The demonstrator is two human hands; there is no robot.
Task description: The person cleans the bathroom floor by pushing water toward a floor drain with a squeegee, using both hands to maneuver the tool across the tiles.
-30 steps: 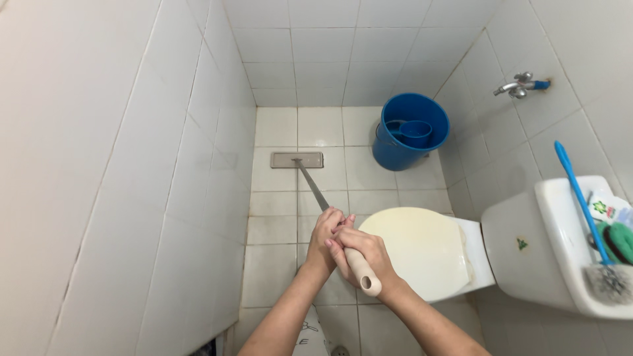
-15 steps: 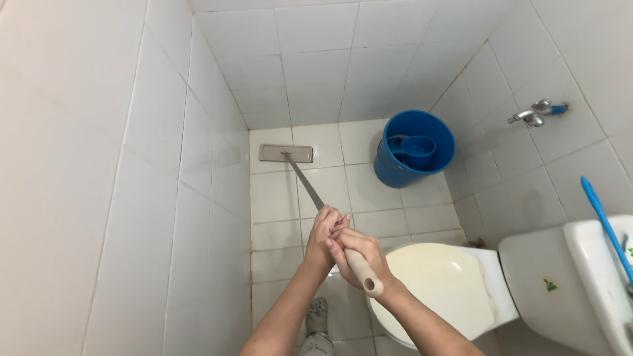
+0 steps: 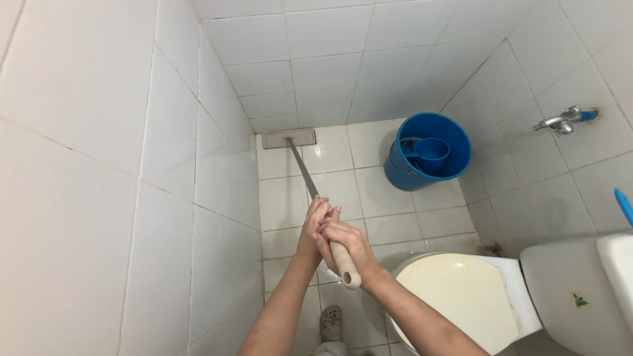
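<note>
A flat mop has its grey rectangular head (image 3: 289, 138) on the white floor tiles against the far wall. Its metal pole (image 3: 302, 170) runs back toward me and ends in a beige grip (image 3: 345, 269). My left hand (image 3: 314, 221) is wrapped round the pole just above the grip. My right hand (image 3: 349, 244) clasps the grip right behind it, touching the left hand. The open end of the grip sticks out below my right hand.
A blue bucket (image 3: 427, 151) with a blue dipper (image 3: 430, 155) inside stands at the far right corner. A toilet with a closed cream lid (image 3: 461, 303) and white tank (image 3: 580, 296) is at the lower right. A wall tap (image 3: 560, 121) is above. Tiled walls close in left and right.
The mop head has slid away from me, from mid-floor to the foot of the far wall. Both hands kept their hold. The view tilted up, so the toilet sits lower.
</note>
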